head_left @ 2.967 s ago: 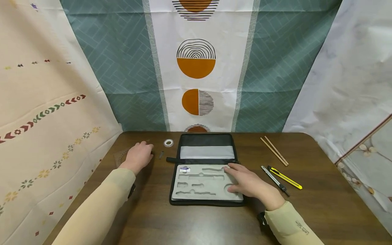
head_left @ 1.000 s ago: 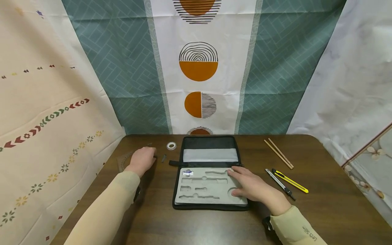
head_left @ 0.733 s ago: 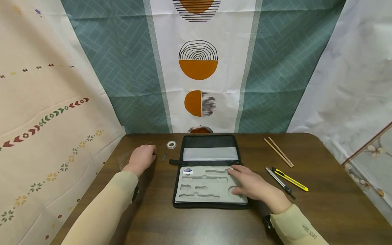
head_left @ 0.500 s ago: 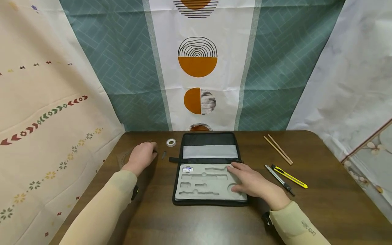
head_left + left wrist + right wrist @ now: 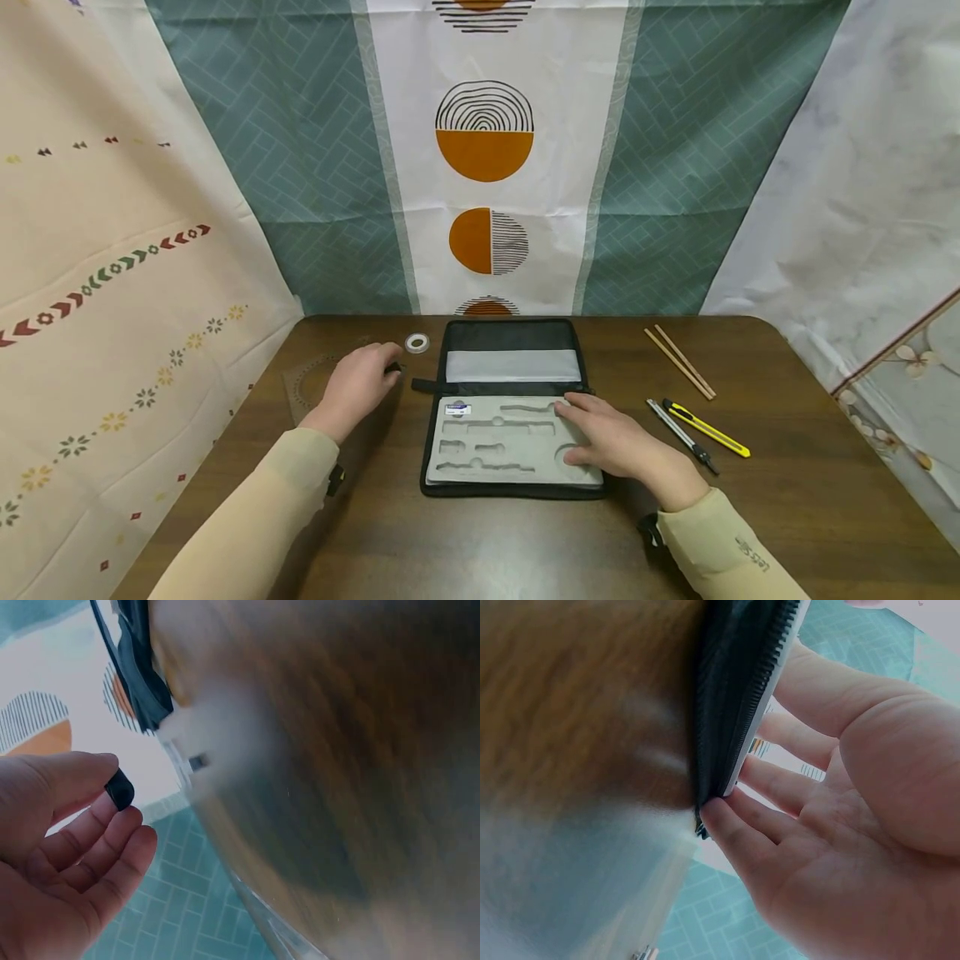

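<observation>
My left hand [image 5: 358, 387] is held low over the left side of the table, beside the case's strap. Thumb and index finger pinch a small black piece with a rounded end [image 5: 120, 790]; the rest of it is hidden by the fingers. An open black zip case [image 5: 512, 492] lies in the middle, its grey moulded tray [image 5: 517, 446] showing several shaped hollows and a small label. My right hand [image 5: 611, 442] rests with spread fingers on the tray's right side. In the right wrist view, its fingers lie along the case's zipped edge [image 5: 754, 697].
A white tape roll [image 5: 417, 343] sits behind the left hand, and a clear protractor [image 5: 296, 392] lies to its left. On the right are a silver compass [image 5: 681, 435], a yellow utility knife [image 5: 707, 429] and two thin wooden sticks [image 5: 678, 362]. Curtains hang behind the table.
My left hand has moved right, towards the case, and now covers the spot where a small grey piece lay. The black piece now shows at its fingers. My right hand stays on the tray.
</observation>
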`<action>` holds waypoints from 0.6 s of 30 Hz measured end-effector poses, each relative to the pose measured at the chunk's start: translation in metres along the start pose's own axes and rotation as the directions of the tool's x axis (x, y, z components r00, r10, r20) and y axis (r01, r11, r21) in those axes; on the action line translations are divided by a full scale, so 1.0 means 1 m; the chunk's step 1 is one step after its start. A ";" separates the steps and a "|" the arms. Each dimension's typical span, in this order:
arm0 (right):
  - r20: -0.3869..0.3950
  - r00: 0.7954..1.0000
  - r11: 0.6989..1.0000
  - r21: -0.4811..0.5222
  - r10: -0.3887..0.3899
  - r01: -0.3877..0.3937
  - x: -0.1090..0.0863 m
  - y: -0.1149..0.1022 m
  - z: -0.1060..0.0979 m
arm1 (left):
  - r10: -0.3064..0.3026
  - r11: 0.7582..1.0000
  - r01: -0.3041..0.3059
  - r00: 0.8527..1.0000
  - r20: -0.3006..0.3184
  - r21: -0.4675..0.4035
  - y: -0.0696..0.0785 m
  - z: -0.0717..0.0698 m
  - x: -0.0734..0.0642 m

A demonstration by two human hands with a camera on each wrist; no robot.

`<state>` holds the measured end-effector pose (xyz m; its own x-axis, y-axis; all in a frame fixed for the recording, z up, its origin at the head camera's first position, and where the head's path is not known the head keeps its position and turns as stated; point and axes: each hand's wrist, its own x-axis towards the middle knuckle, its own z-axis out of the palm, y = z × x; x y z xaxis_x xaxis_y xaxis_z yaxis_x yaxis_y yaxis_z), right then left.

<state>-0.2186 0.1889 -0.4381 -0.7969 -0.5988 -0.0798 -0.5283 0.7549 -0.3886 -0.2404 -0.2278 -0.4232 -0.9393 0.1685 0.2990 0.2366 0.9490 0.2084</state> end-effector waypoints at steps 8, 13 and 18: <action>0.009 1.000 1.000 0.002 0.016 -0.016 0.000 -0.002 -0.002 | -0.005 0.999 0.004 1.000 -0.016 -0.036 0.016 0.002 -0.003; 0.007 1.000 1.000 -0.005 0.014 -0.014 0.001 -0.002 -0.002 | 0.004 0.998 -0.005 1.000 -0.017 -0.058 0.029 0.001 -0.006; 0.001 1.000 1.000 -0.006 0.003 -0.003 0.000 -0.001 -0.001 | 0.022 0.996 -0.024 0.999 -0.025 -0.082 0.039 0.002 -0.009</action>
<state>-0.2184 0.1880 -0.4368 -0.7981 -0.5969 -0.0822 -0.5276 0.7582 -0.3832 -0.2230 -0.1914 -0.4194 -0.9275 0.1823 0.3263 0.2782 0.9197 0.2769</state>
